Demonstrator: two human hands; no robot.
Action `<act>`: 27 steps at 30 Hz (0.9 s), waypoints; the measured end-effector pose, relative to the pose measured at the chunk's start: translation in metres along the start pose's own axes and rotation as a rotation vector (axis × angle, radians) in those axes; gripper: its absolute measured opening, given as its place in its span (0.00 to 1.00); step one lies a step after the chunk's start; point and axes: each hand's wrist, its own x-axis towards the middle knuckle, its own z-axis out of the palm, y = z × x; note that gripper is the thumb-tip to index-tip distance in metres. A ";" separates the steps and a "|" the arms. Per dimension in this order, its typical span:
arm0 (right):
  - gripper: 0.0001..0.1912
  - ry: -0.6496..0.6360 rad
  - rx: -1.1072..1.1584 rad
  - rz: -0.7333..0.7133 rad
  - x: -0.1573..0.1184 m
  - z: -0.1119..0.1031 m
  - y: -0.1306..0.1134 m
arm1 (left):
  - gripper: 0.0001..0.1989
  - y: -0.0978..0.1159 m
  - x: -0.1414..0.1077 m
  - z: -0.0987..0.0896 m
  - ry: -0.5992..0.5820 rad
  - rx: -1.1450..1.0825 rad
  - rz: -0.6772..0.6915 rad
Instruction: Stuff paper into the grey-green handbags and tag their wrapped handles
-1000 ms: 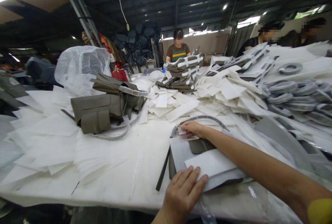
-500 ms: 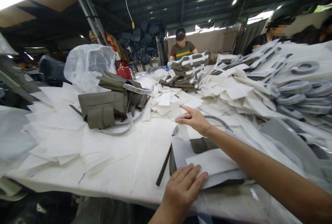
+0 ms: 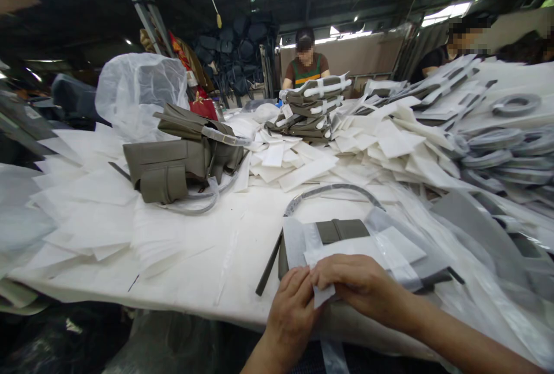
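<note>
An olive-grey handbag (image 3: 341,231) lies flat on the table before me, its plastic-wrapped handle (image 3: 333,189) arching away. White sheets of thin foam or paper cover much of its front, and a dark strap (image 3: 269,264) sticks out at its left. At the bag's near edge, my left hand (image 3: 291,311) has its fingers closed on the left end of a white sheet (image 3: 322,298). Touching it, my right hand (image 3: 361,283) pinches the same sheet with curled fingers. The fingertips partly hide the sheet. A clear strip (image 3: 397,258) crosses the right part of the bag.
Another olive-grey bag (image 3: 160,169) stands at the left beside fanned white sheets (image 3: 90,206). More white sheets (image 3: 389,143) and a stack of wrapped bags (image 3: 314,105) lie behind. Wrapped handle coils (image 3: 497,146) are piled at right. A person (image 3: 307,65) works across the table (image 3: 194,270).
My right hand has come back from beyond the bag to its near edge, beside the left, and closed on the white sheet. My left fingers have drawn in. The view has shifted slightly.
</note>
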 end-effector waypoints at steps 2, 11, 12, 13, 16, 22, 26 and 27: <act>0.10 0.057 -0.004 -0.043 -0.014 0.008 0.002 | 0.14 0.000 -0.002 0.000 0.018 -0.023 -0.006; 0.15 0.131 0.024 -0.121 -0.044 0.018 0.012 | 0.12 0.001 -0.014 0.004 0.032 -0.131 -0.191; 0.14 0.115 0.008 -0.150 -0.045 0.020 0.012 | 0.13 0.002 -0.015 0.005 0.046 -0.138 -0.219; 0.14 0.100 -0.019 -0.185 -0.045 0.022 0.012 | 0.14 0.002 -0.015 0.005 0.055 -0.137 -0.235; 0.14 0.065 -0.136 -0.271 -0.046 0.026 0.008 | 0.18 0.002 -0.012 0.002 0.017 -0.118 -0.195; 0.10 0.007 -0.191 -0.189 -0.027 0.001 -0.005 | 0.18 0.002 -0.007 -0.003 -0.029 -0.085 -0.102; 0.16 0.062 -0.498 0.145 0.007 -0.018 0.022 | 0.20 0.002 -0.008 -0.001 -0.033 -0.071 -0.084; 0.18 -0.007 -0.577 0.248 0.016 -0.020 0.032 | 0.20 0.002 -0.008 -0.001 -0.038 -0.070 -0.081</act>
